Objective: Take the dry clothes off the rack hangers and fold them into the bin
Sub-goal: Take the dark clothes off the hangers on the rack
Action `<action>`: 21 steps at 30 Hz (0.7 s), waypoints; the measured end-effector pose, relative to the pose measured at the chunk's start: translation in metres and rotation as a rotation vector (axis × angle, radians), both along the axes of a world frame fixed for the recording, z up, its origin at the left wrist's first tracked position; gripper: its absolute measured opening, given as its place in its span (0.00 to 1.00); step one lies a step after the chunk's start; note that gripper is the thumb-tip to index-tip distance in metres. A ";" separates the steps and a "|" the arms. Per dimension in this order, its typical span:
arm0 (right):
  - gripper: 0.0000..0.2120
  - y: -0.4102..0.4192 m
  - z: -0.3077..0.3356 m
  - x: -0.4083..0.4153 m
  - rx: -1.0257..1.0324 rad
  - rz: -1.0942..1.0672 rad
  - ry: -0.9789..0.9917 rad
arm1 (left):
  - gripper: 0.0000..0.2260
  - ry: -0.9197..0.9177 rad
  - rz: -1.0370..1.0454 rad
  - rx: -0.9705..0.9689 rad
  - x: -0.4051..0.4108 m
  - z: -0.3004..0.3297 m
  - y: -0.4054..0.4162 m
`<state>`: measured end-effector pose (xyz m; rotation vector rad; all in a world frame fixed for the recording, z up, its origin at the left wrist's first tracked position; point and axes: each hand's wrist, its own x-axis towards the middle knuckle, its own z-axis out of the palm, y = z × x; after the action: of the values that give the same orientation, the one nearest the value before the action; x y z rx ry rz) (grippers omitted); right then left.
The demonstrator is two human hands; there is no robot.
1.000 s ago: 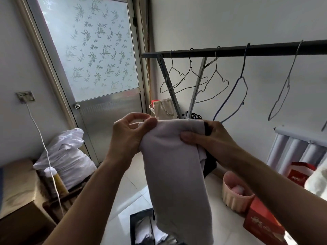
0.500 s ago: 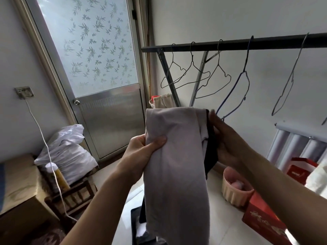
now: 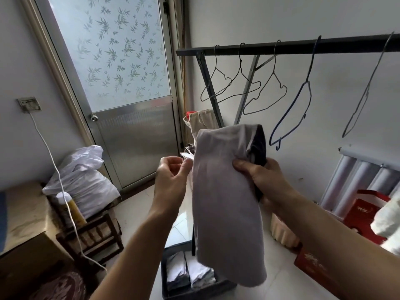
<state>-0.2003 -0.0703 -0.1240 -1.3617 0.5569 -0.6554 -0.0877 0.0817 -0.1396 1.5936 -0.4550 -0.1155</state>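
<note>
A pale grey garment [image 3: 227, 202] with a dark part at its upper right hangs folded lengthwise in front of me. My right hand [image 3: 262, 180] grips it near the top, thumb across the front. My left hand [image 3: 171, 180] is just left of it, fingers loosely curled beside the cloth's left edge; whether it pinches the edge is unclear. Below on the floor stands the dark bin [image 3: 166, 289] with folded light clothes [image 3: 190, 273] inside. The black rack bar [image 3: 292, 47] carries several bare wire hangers [image 3: 266, 92].
A frosted glass door [image 3: 121, 83] is at the left. A white sack [image 3: 84, 180], a wooden stool [image 3: 95, 237] and a white cable [image 3: 62, 191] fill the left side. Red boxes [image 3: 363, 211] and a pink basket [image 3: 281, 232] sit on the right.
My left hand let go of the garment's left side and opened slightly beside it. My right hand now grips the cloth from the front. The view tilted down, showing the bin.
</note>
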 end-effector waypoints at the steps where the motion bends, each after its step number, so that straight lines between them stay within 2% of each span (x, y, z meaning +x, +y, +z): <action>1: 0.05 0.002 -0.002 0.003 0.006 -0.030 -0.020 | 0.09 0.021 -0.027 0.004 -0.005 -0.007 0.001; 2: 0.05 0.005 -0.004 0.007 0.011 -0.054 -0.040 | 0.11 0.096 -0.081 0.011 -0.011 -0.015 0.002; 6: 0.05 0.026 -0.012 0.021 0.100 -0.063 -0.119 | 0.28 0.607 -0.315 0.091 -0.029 -0.046 0.000; 7: 0.06 0.031 -0.012 0.022 0.148 -0.050 -0.135 | 0.32 0.684 -0.361 0.056 -0.029 -0.053 -0.002; 11: 0.10 0.051 -0.025 0.041 0.408 -0.022 -0.135 | 0.42 0.883 -0.417 -0.377 -0.009 -0.069 -0.001; 14: 0.15 0.062 -0.046 0.060 0.626 0.029 -0.075 | 0.49 0.958 -0.454 -0.681 0.005 -0.071 0.002; 16: 0.15 0.066 -0.063 0.073 0.670 0.035 -0.046 | 0.48 0.968 -0.453 -0.752 0.016 -0.073 0.007; 18: 0.16 0.069 -0.080 0.087 0.665 0.009 -0.009 | 0.45 0.977 -0.418 -0.731 0.028 -0.077 0.014; 21: 0.17 0.077 -0.101 0.110 0.660 -0.026 0.021 | 0.33 1.016 -0.248 -0.618 0.052 -0.086 0.022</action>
<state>-0.0899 0.0065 -0.2255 -0.7424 0.7291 -0.4210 -0.0357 0.1042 -0.2254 0.7114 0.1227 -0.8426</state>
